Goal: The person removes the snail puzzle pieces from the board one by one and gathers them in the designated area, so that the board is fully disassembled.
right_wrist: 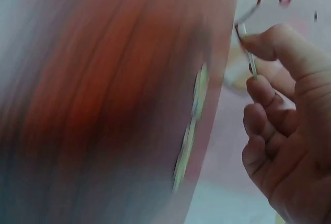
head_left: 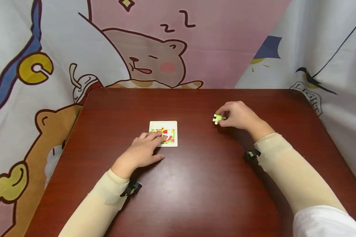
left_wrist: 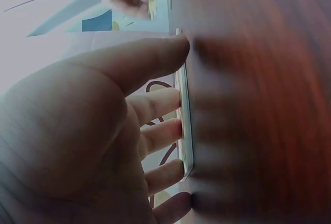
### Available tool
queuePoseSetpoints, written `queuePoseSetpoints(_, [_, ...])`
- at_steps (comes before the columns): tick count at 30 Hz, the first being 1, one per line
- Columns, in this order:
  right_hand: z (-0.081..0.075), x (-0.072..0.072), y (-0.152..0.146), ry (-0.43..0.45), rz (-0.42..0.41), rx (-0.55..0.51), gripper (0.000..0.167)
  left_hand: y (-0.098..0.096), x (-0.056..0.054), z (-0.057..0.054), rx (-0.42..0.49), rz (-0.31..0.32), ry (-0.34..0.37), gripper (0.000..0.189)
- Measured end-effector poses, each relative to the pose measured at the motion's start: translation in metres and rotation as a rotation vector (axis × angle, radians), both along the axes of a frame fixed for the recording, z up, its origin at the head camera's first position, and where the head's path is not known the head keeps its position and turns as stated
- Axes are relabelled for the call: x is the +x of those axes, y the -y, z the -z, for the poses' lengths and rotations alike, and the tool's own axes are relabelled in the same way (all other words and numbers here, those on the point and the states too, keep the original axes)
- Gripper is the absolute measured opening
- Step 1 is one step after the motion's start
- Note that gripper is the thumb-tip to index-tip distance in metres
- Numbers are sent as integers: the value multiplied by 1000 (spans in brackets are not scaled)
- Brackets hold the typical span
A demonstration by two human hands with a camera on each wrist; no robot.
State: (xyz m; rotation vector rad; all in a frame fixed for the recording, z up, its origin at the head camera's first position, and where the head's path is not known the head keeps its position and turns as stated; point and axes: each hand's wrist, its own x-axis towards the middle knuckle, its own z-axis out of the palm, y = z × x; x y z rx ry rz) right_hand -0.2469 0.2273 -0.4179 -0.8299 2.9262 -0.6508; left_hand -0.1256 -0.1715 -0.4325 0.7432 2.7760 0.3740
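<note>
A square puzzle board with a white rim (head_left: 163, 124) and a colourful red and green picture lies on the table. My left hand (head_left: 143, 149) rests on it with fingers spread, covering part of the picture; the left wrist view shows fingertips touching the board (left_wrist: 189, 141) at its edge. Away to the right, my right hand (head_left: 238, 115) pinches a light green puzzle piece (head_left: 218, 118) between thumb and fingers, and in the right wrist view this piece (right_wrist: 252, 61) appears edge-on. Two thin greenish flat pieces (right_wrist: 199, 94) lie near that hand; the head view does not show them.
The dark red-brown table (head_left: 190, 197) has its far edge against a printed cloth (head_left: 213, 42) with cartoon animals. More cloth hangs at both sides. A small black device (head_left: 252, 154) is strapped at each wrist.
</note>
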Motion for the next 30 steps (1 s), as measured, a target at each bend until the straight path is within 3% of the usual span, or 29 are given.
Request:
queuePoseSetpoints(5, [0,5,-57,10,0,-7,24,2,1,2,4,-5,-7,69])
queuePoseSetpoints(12, [0,15,-113,47,95,-5,25,-1,2,2,17,3,-18,67])
queuePoseSetpoints(25, [12,-2,-118,74,68,66,29,2,4,6,38,4,-77,67])
queuePoseSetpoints(30, [13,0,-118,108,96,78,31,-3,5,3,36,8,-79,66])
